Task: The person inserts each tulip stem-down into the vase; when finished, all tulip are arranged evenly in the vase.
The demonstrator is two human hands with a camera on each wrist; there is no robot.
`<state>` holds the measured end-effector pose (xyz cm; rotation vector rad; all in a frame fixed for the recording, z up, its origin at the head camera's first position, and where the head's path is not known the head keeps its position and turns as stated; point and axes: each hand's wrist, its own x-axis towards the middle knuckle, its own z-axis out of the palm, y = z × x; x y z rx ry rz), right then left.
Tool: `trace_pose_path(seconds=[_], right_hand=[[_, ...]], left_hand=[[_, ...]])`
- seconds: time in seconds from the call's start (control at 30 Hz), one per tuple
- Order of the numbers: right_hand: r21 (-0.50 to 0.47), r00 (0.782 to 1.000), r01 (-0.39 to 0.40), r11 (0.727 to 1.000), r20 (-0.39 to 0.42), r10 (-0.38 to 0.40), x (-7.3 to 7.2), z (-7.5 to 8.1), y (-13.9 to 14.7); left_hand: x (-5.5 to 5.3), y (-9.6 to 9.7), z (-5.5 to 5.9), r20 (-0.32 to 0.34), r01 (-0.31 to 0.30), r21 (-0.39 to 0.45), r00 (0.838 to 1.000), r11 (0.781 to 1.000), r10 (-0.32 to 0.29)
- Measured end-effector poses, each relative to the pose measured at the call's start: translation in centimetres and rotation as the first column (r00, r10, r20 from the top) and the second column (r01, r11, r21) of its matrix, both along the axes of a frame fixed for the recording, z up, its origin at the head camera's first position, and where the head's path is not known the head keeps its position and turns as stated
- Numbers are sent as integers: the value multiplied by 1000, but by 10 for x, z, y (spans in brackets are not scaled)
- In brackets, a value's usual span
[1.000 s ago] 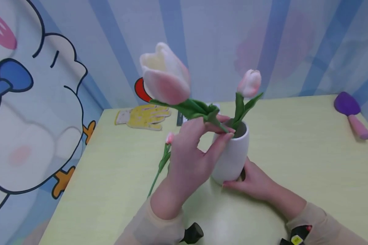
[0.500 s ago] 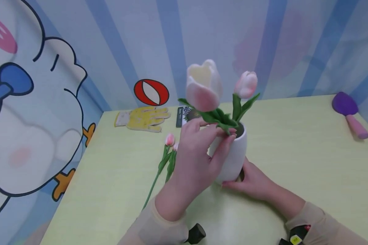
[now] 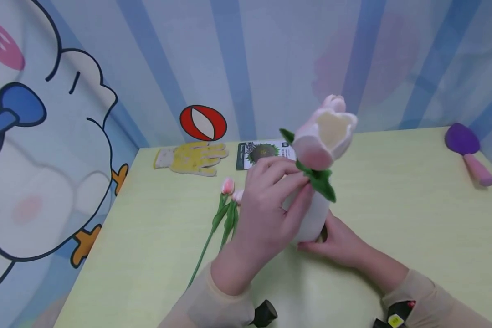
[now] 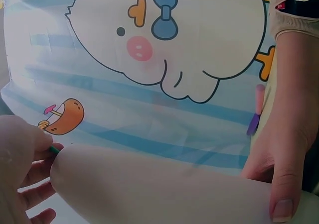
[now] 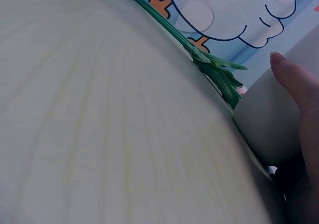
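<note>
Four tulips (image 3: 313, 155), one white vase (image 3: 314, 219), two hands (image 3: 268, 209)

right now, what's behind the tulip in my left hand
Behind the held tulip, the tip of a second tulip shows, with the wall beyond. The rest of that flower, stem included, is covered; the opening of the vase is hidden too.
</note>
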<state>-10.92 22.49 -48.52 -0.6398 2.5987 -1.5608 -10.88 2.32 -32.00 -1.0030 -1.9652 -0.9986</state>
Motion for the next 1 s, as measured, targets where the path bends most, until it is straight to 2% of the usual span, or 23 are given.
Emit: trace_pose_path(seconds=[0.37, 0.73, 1.0], right_hand=[[5, 999, 15, 1000, 31, -16, 2, -2, -1], [27, 998, 30, 999, 58, -32, 3, -2, -1], [43, 999, 26, 999, 22, -27, 3, -3, -1]], left_hand=[[4, 5, -4, -22, -32, -9, 999, 999, 32], [7, 6, -6, -12, -54, -33, 998, 998, 54], [7, 7, -6, -50, -59, -77, 997, 995, 55]])
